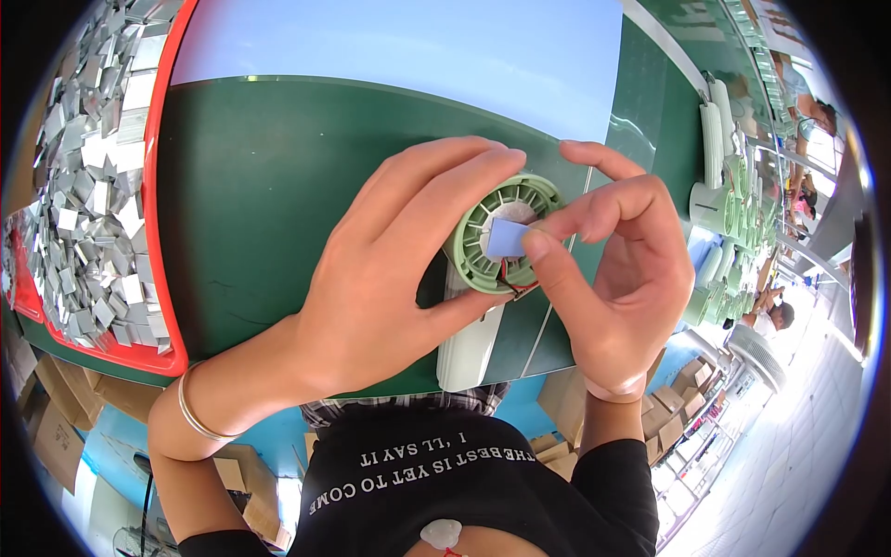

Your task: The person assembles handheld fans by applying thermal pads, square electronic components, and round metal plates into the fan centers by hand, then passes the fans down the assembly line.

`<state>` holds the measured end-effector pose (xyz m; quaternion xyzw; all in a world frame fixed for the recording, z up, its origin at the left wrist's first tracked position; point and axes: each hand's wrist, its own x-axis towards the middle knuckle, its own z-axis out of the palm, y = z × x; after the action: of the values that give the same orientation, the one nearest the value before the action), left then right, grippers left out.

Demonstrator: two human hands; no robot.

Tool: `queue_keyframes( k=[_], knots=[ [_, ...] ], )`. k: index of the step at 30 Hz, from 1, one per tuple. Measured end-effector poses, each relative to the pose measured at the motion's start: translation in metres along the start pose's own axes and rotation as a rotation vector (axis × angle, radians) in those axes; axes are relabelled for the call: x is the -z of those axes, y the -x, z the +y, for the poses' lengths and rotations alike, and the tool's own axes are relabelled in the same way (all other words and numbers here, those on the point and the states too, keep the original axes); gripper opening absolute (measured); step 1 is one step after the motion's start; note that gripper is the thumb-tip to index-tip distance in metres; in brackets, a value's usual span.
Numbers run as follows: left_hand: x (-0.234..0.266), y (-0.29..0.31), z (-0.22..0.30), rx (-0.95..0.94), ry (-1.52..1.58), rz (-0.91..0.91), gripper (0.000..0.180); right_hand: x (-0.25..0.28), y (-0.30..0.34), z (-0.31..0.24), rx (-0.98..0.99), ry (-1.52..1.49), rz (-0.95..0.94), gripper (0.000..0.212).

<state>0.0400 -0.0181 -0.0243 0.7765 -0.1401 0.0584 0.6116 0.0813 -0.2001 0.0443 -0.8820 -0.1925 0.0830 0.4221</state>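
My left hand (367, 278) is closed around a pale green round fan housing (463, 264), its thumb below and its fingers over the far side. Ribs line the inside of the housing. Red and dark wires (506, 275) lie at its near edge, and a pale handle (468, 355) points toward me. Between thumb and forefinger, my right hand (631, 278) pinches a small flat square plate (506, 239) that looks bluish. The plate is over the middle of the housing; whether it touches the inside cannot be told.
At the left, a red tray (153, 213) holds a heap of shiny metal squares (97, 200). A light blue sheet (399, 46) covers the far part of the green table (251, 204). More pale green housings (713, 206) stand at the right. Cardboard boxes (673, 404) are below the table.
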Motion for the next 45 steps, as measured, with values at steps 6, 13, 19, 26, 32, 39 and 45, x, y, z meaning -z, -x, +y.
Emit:
queue_keyframes(
  k=[6,13,19,26,32,39,45],
  knots=[
    [-0.001,0.000,0.000,0.001,-0.003,0.001,0.081,0.000,0.001,0.001,0.003,-0.020,0.008,0.027],
    [-0.001,0.001,0.002,0.010,0.001,-0.009,0.080,0.000,0.005,-0.002,0.034,0.115,0.002,0.025],
    [-0.003,0.001,-0.001,0.011,-0.015,-0.015,0.081,-0.002,0.006,0.003,0.237,0.268,0.008,0.028],
    [0.020,0.009,0.024,-0.059,-0.132,0.099,0.082,0.003,0.006,0.017,0.215,0.064,0.282,0.027],
    [0.107,0.062,0.053,0.172,-0.658,0.532,0.031,0.031,0.039,0.079,0.112,-0.038,0.451,0.017],
    [0.191,0.119,0.060,0.339,-1.140,0.715,0.022,0.015,0.042,0.072,0.091,-0.097,0.385,0.013],
    [0.161,0.097,0.048,0.465,-1.092,0.398,0.013,0.011,0.046,0.056,0.068,0.036,0.333,0.012]
  ],
)
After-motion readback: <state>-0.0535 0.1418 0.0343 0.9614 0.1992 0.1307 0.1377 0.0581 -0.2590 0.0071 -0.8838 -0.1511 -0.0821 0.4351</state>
